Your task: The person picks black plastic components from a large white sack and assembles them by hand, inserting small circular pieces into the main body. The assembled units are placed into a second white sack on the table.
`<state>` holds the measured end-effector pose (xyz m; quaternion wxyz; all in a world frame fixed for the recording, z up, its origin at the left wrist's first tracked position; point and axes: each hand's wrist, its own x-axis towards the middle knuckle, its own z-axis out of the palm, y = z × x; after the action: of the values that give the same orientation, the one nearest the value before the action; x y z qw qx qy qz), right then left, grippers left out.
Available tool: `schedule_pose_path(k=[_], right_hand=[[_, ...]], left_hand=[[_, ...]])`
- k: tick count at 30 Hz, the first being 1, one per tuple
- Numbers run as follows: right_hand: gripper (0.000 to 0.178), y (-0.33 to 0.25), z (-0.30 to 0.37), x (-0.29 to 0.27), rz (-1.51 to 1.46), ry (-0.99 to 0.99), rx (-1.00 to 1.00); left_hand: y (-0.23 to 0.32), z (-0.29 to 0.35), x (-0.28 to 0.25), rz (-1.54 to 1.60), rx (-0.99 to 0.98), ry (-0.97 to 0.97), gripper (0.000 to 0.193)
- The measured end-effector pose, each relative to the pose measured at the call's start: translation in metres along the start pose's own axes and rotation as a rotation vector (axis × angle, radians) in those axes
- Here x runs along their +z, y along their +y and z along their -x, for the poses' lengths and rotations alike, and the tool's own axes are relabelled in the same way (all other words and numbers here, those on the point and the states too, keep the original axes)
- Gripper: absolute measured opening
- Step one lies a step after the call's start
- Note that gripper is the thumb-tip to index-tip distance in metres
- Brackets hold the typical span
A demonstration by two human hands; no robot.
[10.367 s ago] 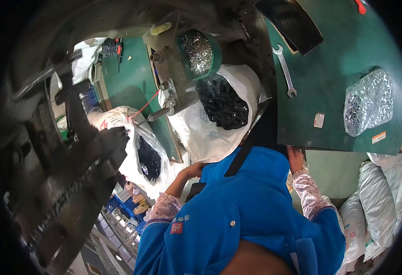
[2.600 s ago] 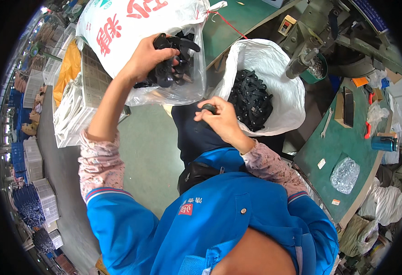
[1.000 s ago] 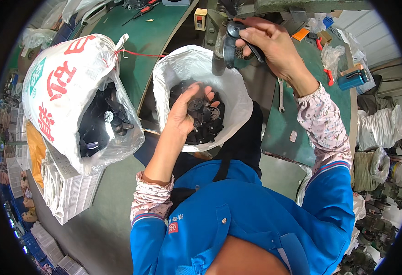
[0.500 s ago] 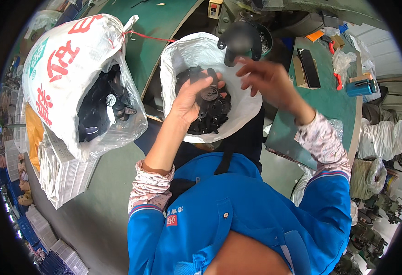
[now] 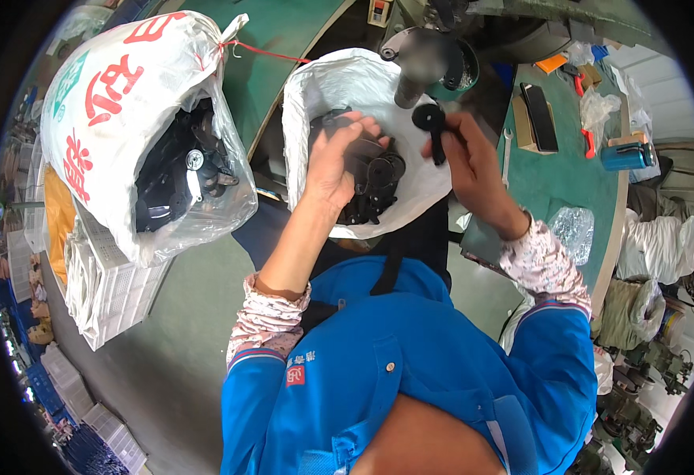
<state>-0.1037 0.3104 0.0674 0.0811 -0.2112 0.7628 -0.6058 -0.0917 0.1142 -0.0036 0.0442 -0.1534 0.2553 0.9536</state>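
Observation:
My left hand (image 5: 333, 168) is over the mouth of a white woven sack (image 5: 303, 87), its fingers curled round dark plastic parts (image 5: 365, 154). Where those parts end and the pile beneath begins is hard to make out. At the sack's right side, my right hand (image 5: 474, 170) pinches a black plastic arm with a round disc-like head (image 5: 428, 119); the head points up and away from the fingers. Inside the sack lies a heap of similar black parts (image 5: 360, 210). Just beyond its far rim stands a dark machine part (image 5: 412, 89), partly blurred.
A bulging white bag (image 5: 109, 142) of black parts lies open at left, tied with red string. White crates (image 5: 121, 297) stand below it. On the green right-hand table (image 5: 545, 186) are a phone (image 5: 538, 117), a wrench (image 5: 507, 157), clear plastic (image 5: 572, 233) and a blue cylinder (image 5: 626, 156).
My right hand, empty-looking and blurred before, now holds a black arm and has come slightly nearer to me. My left hand has shifted a little to the right over the sack.

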Motion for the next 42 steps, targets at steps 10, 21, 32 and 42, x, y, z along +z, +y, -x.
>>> schedule_pose_path(k=[10,21,32,42], right_hand=[[0.023,0.022,0.002,0.014,-0.438,0.021,0.411],[0.025,0.016,-0.006,0.004,-0.367,-0.089,0.472],[0.02,-0.002,-0.034,-0.009,-0.087,-0.042,0.24],[0.033,-0.005,-0.037,-0.01,-0.396,-0.02,0.269]], left_hand=[[-0.004,0.005,0.012,-0.154,0.23,-0.029,0.03],[-0.007,0.009,0.02,-0.198,0.337,0.033,0.027],[-0.007,0.014,0.008,-0.226,0.085,-0.027,0.042],[-0.006,0.025,0.023,-0.202,0.114,-0.107,0.04]])
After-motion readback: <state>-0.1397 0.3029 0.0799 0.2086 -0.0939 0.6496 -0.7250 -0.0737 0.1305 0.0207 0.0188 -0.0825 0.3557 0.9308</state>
